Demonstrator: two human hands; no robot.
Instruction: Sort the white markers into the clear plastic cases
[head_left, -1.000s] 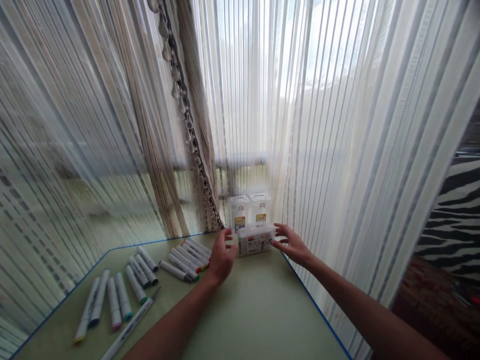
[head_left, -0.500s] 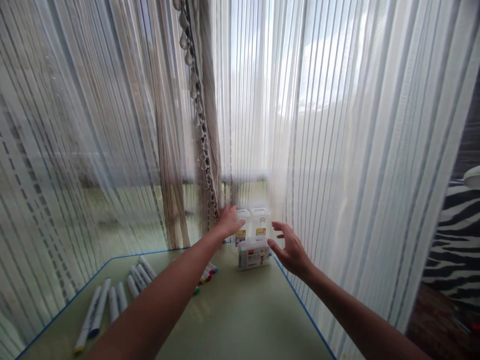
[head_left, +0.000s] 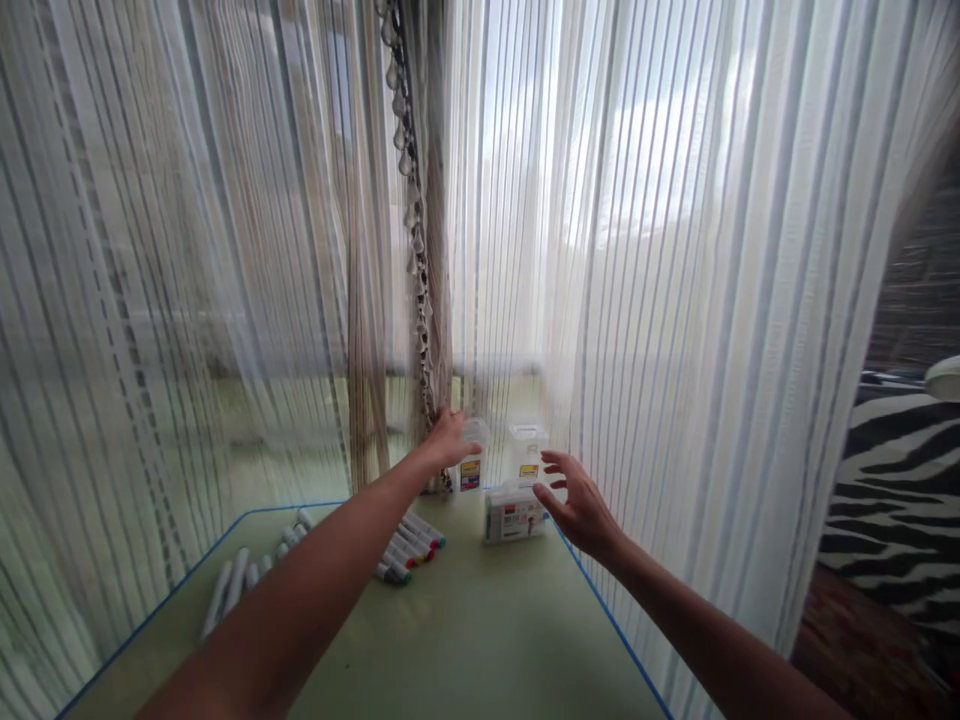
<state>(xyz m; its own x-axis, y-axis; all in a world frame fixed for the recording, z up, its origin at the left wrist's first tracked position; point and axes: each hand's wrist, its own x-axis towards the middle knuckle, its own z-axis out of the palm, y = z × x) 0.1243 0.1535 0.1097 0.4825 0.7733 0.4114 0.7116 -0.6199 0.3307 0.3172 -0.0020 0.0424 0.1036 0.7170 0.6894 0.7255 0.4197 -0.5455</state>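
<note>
My left hand (head_left: 448, 441) reaches to the far corner of the green table (head_left: 480, 640) and grips the left one of two clear plastic boxes (head_left: 472, 456); the box looks tilted. The second clear box (head_left: 526, 450) stands upright beside it. A third clear box with a printed label (head_left: 513, 511) lies in front of them. My right hand (head_left: 576, 506) hovers just right of that box with its fingers spread, holding nothing.
Several white markers with coloured caps (head_left: 411, 548) lie in a row left of the boxes, and more markers (head_left: 234, 585) lie near the table's left edge. Sheer striped curtains (head_left: 675, 300) hang close around the table's far sides. A zebra-patterned fabric (head_left: 900, 500) is at the right.
My left hand went from the table near the lying box up to the left clear box at the back and took hold of it. My right hand lifted off the lying box.
</note>
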